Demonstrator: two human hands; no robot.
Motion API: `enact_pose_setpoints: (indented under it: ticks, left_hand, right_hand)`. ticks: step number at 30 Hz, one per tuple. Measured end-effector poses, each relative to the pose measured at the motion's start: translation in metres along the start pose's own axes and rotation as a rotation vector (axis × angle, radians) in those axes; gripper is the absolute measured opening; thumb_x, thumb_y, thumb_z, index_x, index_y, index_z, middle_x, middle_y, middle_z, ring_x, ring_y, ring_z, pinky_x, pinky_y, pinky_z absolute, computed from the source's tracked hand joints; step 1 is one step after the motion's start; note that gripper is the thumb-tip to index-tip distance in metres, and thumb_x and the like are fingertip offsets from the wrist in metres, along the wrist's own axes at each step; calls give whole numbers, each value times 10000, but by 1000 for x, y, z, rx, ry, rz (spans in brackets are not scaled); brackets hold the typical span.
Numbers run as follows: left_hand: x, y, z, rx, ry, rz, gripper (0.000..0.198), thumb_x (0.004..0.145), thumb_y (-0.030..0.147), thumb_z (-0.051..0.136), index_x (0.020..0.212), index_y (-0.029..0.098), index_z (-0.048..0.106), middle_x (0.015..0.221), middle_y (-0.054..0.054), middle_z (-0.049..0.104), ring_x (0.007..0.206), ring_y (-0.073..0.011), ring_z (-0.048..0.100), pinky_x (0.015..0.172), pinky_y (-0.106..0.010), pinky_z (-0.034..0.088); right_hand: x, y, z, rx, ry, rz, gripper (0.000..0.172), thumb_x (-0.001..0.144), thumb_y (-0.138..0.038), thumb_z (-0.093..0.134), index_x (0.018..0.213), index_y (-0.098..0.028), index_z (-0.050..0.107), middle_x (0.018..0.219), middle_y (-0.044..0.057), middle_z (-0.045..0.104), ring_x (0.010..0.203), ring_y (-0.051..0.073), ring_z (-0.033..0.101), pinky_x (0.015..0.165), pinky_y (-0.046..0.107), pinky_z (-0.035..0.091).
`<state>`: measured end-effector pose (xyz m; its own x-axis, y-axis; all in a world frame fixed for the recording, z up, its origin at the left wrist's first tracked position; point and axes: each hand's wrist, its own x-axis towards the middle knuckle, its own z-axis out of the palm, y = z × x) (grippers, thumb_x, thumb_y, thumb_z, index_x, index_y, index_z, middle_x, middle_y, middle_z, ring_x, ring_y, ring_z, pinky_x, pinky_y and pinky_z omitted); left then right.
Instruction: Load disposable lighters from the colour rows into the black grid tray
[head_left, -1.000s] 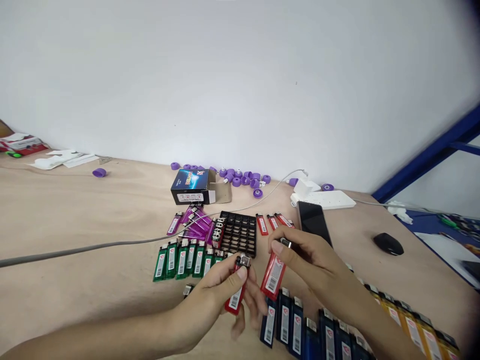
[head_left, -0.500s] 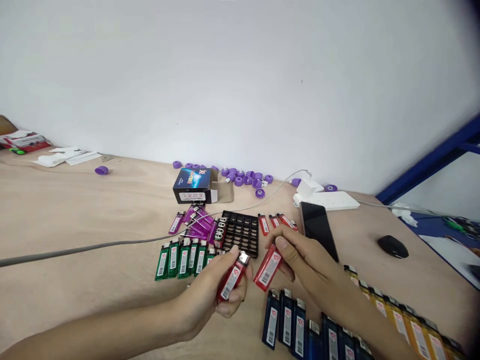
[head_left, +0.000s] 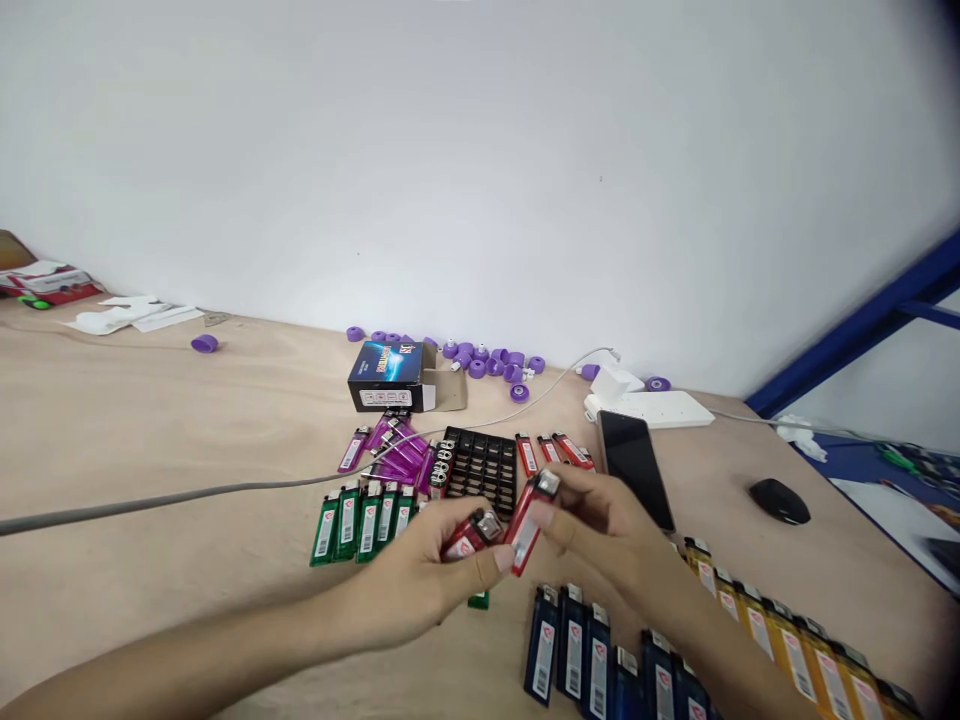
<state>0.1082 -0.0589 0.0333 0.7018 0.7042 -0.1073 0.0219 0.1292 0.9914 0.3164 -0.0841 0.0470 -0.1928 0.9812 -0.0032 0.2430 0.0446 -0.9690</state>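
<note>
My left hand is closed around a red lighter, with the lighter's metal top facing up and to the right. Its thumb tip meets the lower end of a second red lighter, which my right hand pinches between thumb and fingers. Both hands are close together in front of a black gridded tray. Several red lighters with metal tops stand in the tray's left column. Behind my right hand lie a few more red lighters. Green lighters are lined up left of my left hand.
Purple lighters are piled beside an open blue box. Blue lighters and yellow lighters lie at the front right. A phone, a mouse, a power strip, purple caps and a grey cable share the table.
My left hand has turned over, tipping its lighter and bringing the thumb to the right-hand lighter. My right hand's lighter now shows its metal top, and the two hands are closer together.
</note>
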Motion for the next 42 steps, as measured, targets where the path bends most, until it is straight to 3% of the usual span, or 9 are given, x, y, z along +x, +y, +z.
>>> enact_pose_setpoints:
  ticks: [2, 4, 8, 10, 13, 17, 20, 26, 42]
  left_hand:
    - [8, 7, -19, 306, 162, 121, 391, 907, 477, 595, 667, 189, 483, 572, 59, 384, 500, -88, 334, 461, -224, 252]
    - [20, 10, -41, 568, 407, 228, 358, 920, 453, 542, 683, 186, 525, 598, 33, 471, 545, -117, 430, 519, -240, 338]
    - [46, 2, -72, 667, 540, 202, 278, 883, 422, 576, 973, 163, 622, 869, -44, 652, 809, -217, 592, 747, -310, 439]
    - [54, -8, -79, 689, 538, 137, 385, 855, 455, 610, 1084, 146, 619, 986, -89, 681, 915, -271, 616, 814, -350, 442]
    - [60, -19, -85, 694, 467, 34, 433, 839, 519, 616, 1030, 132, 650, 957, -108, 700, 908, -298, 636, 798, -360, 450]
    - [60, -22, -87, 664, 342, -62, 457, 861, 588, 558, 854, 142, 656, 753, -48, 661, 696, -231, 624, 632, -299, 438]
    - [61, -21, -88, 641, 298, -110, 506, 862, 640, 540, 752, 152, 617, 617, -2, 565, 553, -179, 544, 522, -267, 368]
    - [61, -27, -91, 614, 271, -105, 529, 862, 660, 538, 736, 154, 624, 594, 8, 522, 540, -171, 515, 492, -259, 335]
    - [59, -19, -90, 536, 318, 3, 408, 819, 566, 632, 802, 161, 675, 763, -38, 642, 748, -222, 588, 641, -279, 430]
  right_hand:
    - [8, 1, -9, -58, 131, -46, 376, 897, -565, 588, 778, -208, 596, 596, -33, 505, 573, 131, 492, 538, 253, 409]
    - [20, 6, -15, -127, 210, -61, 396, 918, -565, 525, 733, -216, 550, 576, -33, 498, 543, 130, 485, 522, 256, 404]
    - [51, 23, -7, -215, 192, -78, 338, 925, -497, 477, 737, -220, 524, 607, -17, 562, 572, 149, 537, 561, 274, 428]
    - [65, 30, 4, -278, 172, -97, 301, 928, -438, 490, 723, -220, 522, 623, -14, 586, 604, 157, 555, 588, 278, 423]
    - [82, 37, 21, -374, 172, -121, 287, 930, -365, 515, 683, -220, 510, 644, -9, 614, 620, 159, 547, 585, 276, 377]
    - [98, 40, 31, -466, 193, -141, 258, 937, -277, 529, 688, -211, 526, 641, -18, 598, 604, 141, 510, 586, 277, 355]
    - [105, 42, 32, -523, 180, -141, 240, 970, -286, 554, 753, -186, 581, 689, -30, 594, 619, 126, 534, 625, 274, 424]
    - [110, 52, 36, -616, 100, -132, 230, 995, -362, 582, 927, -154, 652, 839, -4, 663, 729, 136, 639, 715, 322, 548]
    - [105, 52, 33, -772, -92, -199, 201, 990, -326, 599, 1069, -150, 656, 1009, 39, 694, 881, 176, 682, 804, 381, 578]
